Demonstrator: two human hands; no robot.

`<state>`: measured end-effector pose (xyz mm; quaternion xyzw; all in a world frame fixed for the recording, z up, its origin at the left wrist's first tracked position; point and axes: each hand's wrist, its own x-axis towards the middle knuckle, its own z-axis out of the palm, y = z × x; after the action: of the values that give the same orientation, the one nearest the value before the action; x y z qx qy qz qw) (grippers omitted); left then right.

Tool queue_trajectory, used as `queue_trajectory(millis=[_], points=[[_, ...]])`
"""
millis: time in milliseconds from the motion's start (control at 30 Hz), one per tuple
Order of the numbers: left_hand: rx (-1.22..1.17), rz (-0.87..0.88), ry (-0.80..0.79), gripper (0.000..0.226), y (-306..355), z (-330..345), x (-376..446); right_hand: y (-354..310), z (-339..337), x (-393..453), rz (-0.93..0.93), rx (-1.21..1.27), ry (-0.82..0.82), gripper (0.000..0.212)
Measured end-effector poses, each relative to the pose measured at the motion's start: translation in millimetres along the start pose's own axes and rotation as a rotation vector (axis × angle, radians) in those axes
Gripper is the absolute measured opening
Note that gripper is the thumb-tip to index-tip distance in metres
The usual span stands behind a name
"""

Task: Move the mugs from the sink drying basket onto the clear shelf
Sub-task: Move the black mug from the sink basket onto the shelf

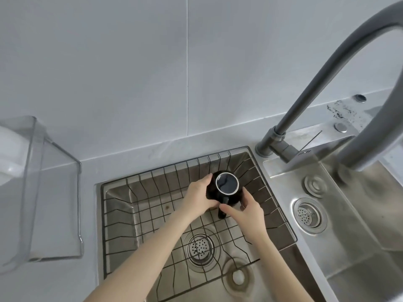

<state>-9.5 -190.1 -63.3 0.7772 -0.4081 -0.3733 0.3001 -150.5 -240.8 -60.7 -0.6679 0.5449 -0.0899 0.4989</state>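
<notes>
A: Where's the mug [226, 188]?

B: I see it in the basket [152, 182], far right corner, upside down, black, base ring facing me.

A: Hands?

B: Left hand [199, 198] wraps the mug's left side. Right hand [246, 209] closes on the handle side, thumb touching the handle. Both clamp the mug.

A: Shelf?

B: Shelf [41, 192] stands on the counter, left of the sink [283, 188], well apart from the mug. Faucet [327, 88] arches at right.

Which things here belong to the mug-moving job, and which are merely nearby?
Belonging: black mug, wire drying basket, clear shelf, left hand, right hand.
Nearby only: faucet, sink strainer.
</notes>
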Motion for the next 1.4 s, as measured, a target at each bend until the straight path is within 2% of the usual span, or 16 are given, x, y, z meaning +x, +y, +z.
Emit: queue_trajectory(millis=[133,267,367,467,600,733,800,867,1000,1267,1400], points=[[-0.032,-0.011,0.079,0.085,1,-11,-18,-16,0,-12,-0.073,0.028,-0.035,0.075],[0.04,0.036,0.227,0.082,9,-51,-54,-48,8,-34,-0.212,0.04,-0.115,0.058],[0.085,0.077,0.378,0.076,23,-94,-92,-88,13,-57,-0.335,0.062,-0.157,0.057],[0.103,0.099,0.552,0.081,36,-132,-132,-134,15,-85,-0.471,0.088,-0.213,0.063],[0.035,0.092,0.786,0.09,43,-182,-198,-193,28,-125,-0.64,0.079,-0.32,0.039],[-0.017,0.043,0.95,0.085,26,-218,-256,-235,68,-165,-0.761,0.059,-0.434,0.04],[-0.049,-0.025,0.969,0.071,12,-227,-274,-249,89,-178,-0.779,0.018,-0.488,0.047],[-0.046,-0.102,0.99,0.058,-3,-232,-286,-256,107,-185,-0.785,-0.044,-0.539,0.046],[-0.028,-0.225,1.028,0.048,-33,-239,-296,-265,137,-191,-0.741,-0.14,-0.603,0.047],[-0.009,-0.278,1.01,0.048,-50,-241,-287,-273,154,-180,-0.615,-0.22,-0.65,0.054],[-0.033,-0.292,1.009,0.049,-56,-239,-280,-273,158,-175,-0.615,-0.245,-0.665,0.047]])
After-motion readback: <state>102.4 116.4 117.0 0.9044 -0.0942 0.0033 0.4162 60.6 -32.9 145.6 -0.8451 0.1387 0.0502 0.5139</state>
